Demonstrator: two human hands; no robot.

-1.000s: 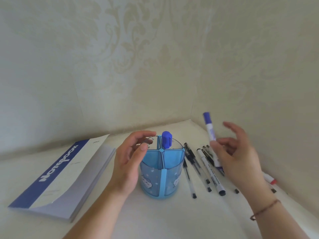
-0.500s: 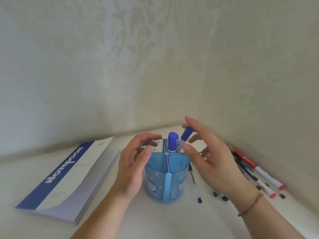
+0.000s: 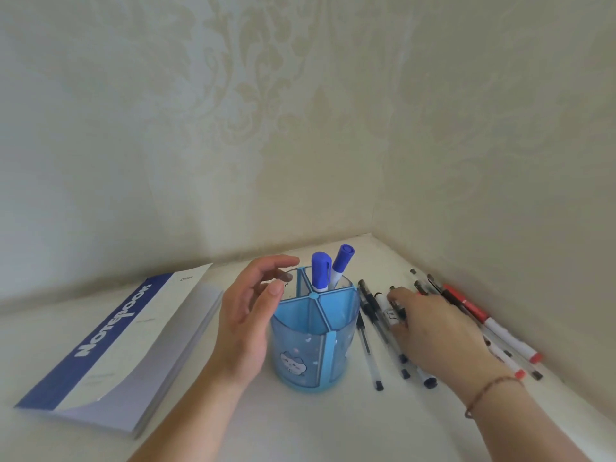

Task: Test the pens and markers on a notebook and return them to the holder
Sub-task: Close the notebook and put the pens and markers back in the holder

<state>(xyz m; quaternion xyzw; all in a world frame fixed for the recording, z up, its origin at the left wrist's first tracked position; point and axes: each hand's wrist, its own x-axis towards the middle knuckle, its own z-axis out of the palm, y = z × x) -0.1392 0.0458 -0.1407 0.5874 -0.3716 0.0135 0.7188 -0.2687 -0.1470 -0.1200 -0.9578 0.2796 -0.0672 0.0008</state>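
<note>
A blue translucent holder [image 3: 300, 328] with dividers stands mid-table. Two blue-capped markers [image 3: 321, 270] [image 3: 343, 261] stand in its far compartment. My left hand [image 3: 246, 321] is cupped loosely around the holder's left side, fingers apart, thumb near the rim. My right hand [image 3: 433, 331] lies palm down over the loose pens to the right of the holder. Its fingertips touch a white marker [image 3: 383, 303] that lies flat, and nothing is lifted. A closed notebook [image 3: 116, 328] with a blue stripe lies at the left.
Several black pens [image 3: 366, 341] lie beside the holder. Red-capped markers [image 3: 500, 331] lie along the right wall. Two patterned walls meet in a corner just behind the holder, so the table ends close by at the back and on the right.
My right hand carried a blue-capped marker to the holder, left it in the far compartment, then moved right and down onto the loose pens. My left hand stayed by the holder.
</note>
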